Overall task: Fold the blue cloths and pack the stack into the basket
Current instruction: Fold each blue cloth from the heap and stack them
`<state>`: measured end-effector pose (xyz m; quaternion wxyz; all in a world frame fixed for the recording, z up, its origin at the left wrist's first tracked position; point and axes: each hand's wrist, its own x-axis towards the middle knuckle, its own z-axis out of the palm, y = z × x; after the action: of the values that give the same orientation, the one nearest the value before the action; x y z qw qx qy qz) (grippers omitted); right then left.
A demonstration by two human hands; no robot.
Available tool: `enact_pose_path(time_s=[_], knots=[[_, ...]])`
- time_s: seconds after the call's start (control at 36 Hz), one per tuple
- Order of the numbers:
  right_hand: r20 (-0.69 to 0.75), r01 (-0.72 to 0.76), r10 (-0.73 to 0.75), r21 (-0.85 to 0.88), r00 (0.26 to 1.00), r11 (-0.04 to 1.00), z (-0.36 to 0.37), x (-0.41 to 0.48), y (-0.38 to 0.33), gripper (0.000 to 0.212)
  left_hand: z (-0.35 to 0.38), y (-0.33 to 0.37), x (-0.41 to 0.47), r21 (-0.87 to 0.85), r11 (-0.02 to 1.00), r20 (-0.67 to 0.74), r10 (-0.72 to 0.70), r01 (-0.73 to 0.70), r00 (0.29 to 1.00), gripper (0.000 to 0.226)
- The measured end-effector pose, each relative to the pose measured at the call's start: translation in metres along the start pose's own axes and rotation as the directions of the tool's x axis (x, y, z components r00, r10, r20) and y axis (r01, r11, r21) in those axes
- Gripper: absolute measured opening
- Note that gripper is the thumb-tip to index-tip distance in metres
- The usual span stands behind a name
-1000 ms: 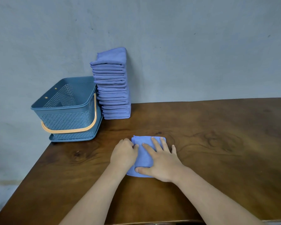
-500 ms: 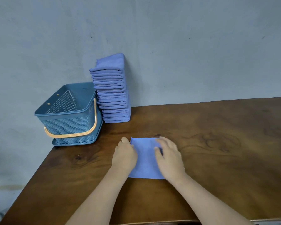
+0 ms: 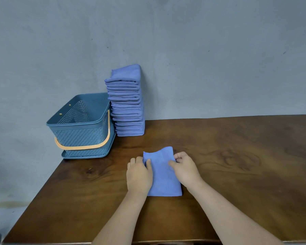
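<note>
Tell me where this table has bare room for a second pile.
The table is bare wood on its right side, from the right hand to the wall. A smaller patch lies between the basket and the left hand. The back left corner is crowded: basket and cloth stack side by side; both hands hold the folded cloth at centre.
</note>
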<state>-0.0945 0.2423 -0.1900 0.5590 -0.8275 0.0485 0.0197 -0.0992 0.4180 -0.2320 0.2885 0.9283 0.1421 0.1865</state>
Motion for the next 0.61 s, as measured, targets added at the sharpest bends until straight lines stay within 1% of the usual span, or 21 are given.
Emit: enact_pose_path(time_s=[0.08, 0.14, 0.19, 0.22, 0.25, 0.31, 0.33, 0.36, 0.42, 0.47, 0.53, 0.58, 0.61], knots=[[-0.006, 0.054, -0.053, 0.084, 0.999, 0.995, -0.003, -0.005, -0.012, 0.022, -0.008, 0.002, 0.0, -0.164, 0.984, 0.054, -0.067, 0.075, 0.996, 0.055], [-0.002, 0.099, -0.099, 0.128, 0.995, 0.987, -0.008, -0.008, -0.023, 0.03, -0.019, 0.008, 0.0, -0.349, 0.927, 0.138, -0.095, 0.138, 0.986, 0.063], [0.017, 0.147, -0.152, 0.167, 0.988, 0.975, -0.013, -0.011, -0.037, 0.034, -0.032, 0.017, 0.0, -0.522, 0.819, 0.259, -0.114, 0.239, 0.959, 0.067], [0.028, 0.17, -0.177, 0.176, 0.984, 0.97, -0.016, -0.013, -0.045, 0.035, -0.039, 0.022, 0.0, -0.585, 0.758, 0.312, -0.117, 0.288, 0.943, 0.069], [0.038, 0.189, -0.199, 0.186, 0.979, 0.964, -0.02, -0.014, -0.054, 0.035, -0.043, 0.024, 0.0, -0.644, 0.687, 0.363, -0.112, 0.336, 0.925, 0.067], [0.053, 0.212, -0.227, 0.202, 0.972, 0.956, -0.025, -0.015, -0.067, 0.036, -0.052, 0.031, 0.0, -0.744, 0.497, 0.477, -0.074, 0.447, 0.876, 0.055], [0.054, 0.221, -0.236, 0.2, 0.97, 0.955, -0.028, -0.014, -0.073, 0.037, -0.056, 0.033, -0.001, -0.776, 0.407, 0.511, -0.041, 0.481, 0.859, 0.053], [0.052, 0.233, -0.247, 0.196, 0.968, 0.953, -0.03, -0.013, -0.078, 0.037, -0.059, 0.035, 0.0, -0.807, 0.334, 0.513, -0.01, 0.486, 0.858, 0.052], [0.043, 0.261, -0.273, 0.185, 0.961, 0.948, -0.035, -0.009, -0.087, 0.036, -0.066, 0.039, 0.002, -0.857, 0.261, 0.463, 0.013, 0.444, 0.886, 0.046], [0.018, 0.286, -0.294, 0.171, 0.956, 0.943, -0.039, -0.004, -0.095, 0.034, -0.073, 0.044, 0.005, -0.893, 0.217, 0.399, -0.019, 0.394, 0.917, 0.036], [-0.004, 0.309, -0.313, 0.176, 0.95, 0.935, -0.042, 0.001, -0.102, 0.031, -0.078, 0.051, 0.011, -0.914, 0.244, 0.317, -0.076, 0.325, 0.946, 0.027], [-0.026, 0.328, -0.329, 0.175, 0.944, 0.928, -0.042, 0.007, -0.108, 0.03, -0.086, 0.057, 0.018, -0.903, 0.37, 0.177, -0.138, 0.217, 0.974, 0.026], [-0.032, 0.335, -0.335, 0.172, 0.942, 0.926, -0.041, 0.01, -0.112, 0.03, -0.09, 0.058, 0.022, -0.88, 0.449, 0.097, -0.149, 0.155, 0.984, 0.028]])
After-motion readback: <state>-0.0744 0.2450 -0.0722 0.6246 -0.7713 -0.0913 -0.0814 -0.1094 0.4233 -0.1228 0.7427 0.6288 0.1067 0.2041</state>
